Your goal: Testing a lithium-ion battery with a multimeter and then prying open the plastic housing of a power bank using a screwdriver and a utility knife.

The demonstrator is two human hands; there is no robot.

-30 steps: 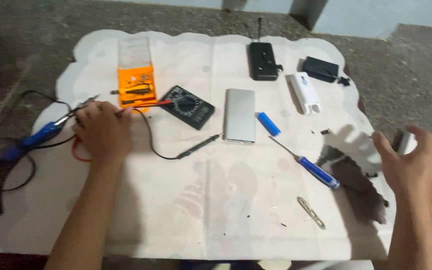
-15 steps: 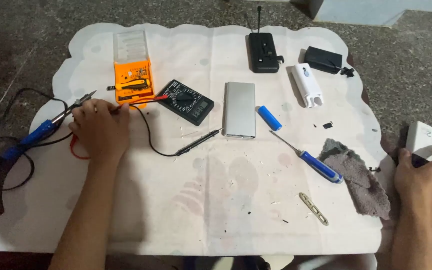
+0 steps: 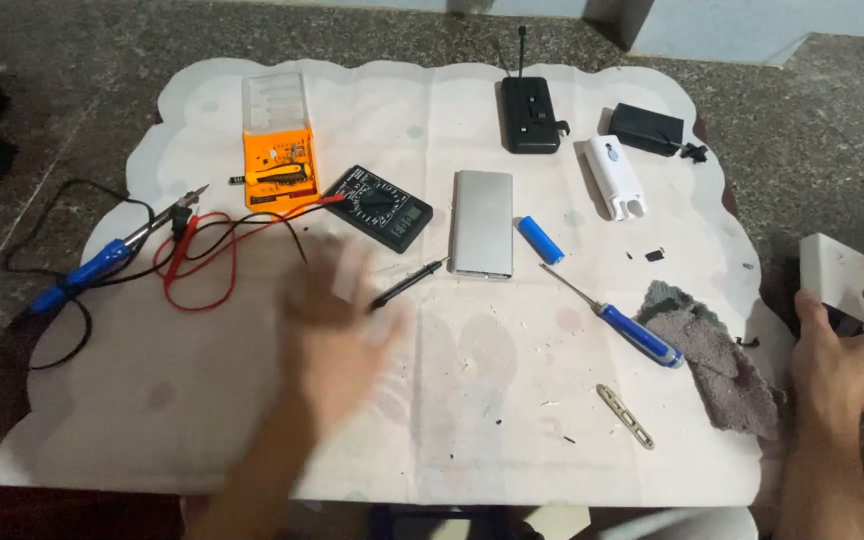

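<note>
My left hand [image 3: 337, 335] is blurred by motion over the middle of the white paper mat [image 3: 252, 440], fingers spread and holding nothing, just left of a black probe [image 3: 408, 283]. My right hand [image 3: 845, 355] rests off the mat's right edge, its fingers around a small white box [image 3: 833, 272] on the stone surface. A silver power bank [image 3: 483, 222], a blue battery cell [image 3: 541, 240] and a blue-handled screwdriver [image 3: 624, 322] lie between the hands. A grey rag [image 3: 710, 352] lies beside my right hand.
A black multimeter [image 3: 384, 207] with red and black leads [image 3: 207, 262], an orange bit case [image 3: 278, 150], a blue soldering iron [image 3: 102, 262], a black radio unit [image 3: 530, 112], a white plastic holder [image 3: 614, 178], a black adapter [image 3: 646, 128] and metal tweezers [image 3: 625, 416] lie on the mat.
My left hand left the red leads at the left and swept right toward the mat's middle. My right hand settled on the white box at the right edge.
</note>
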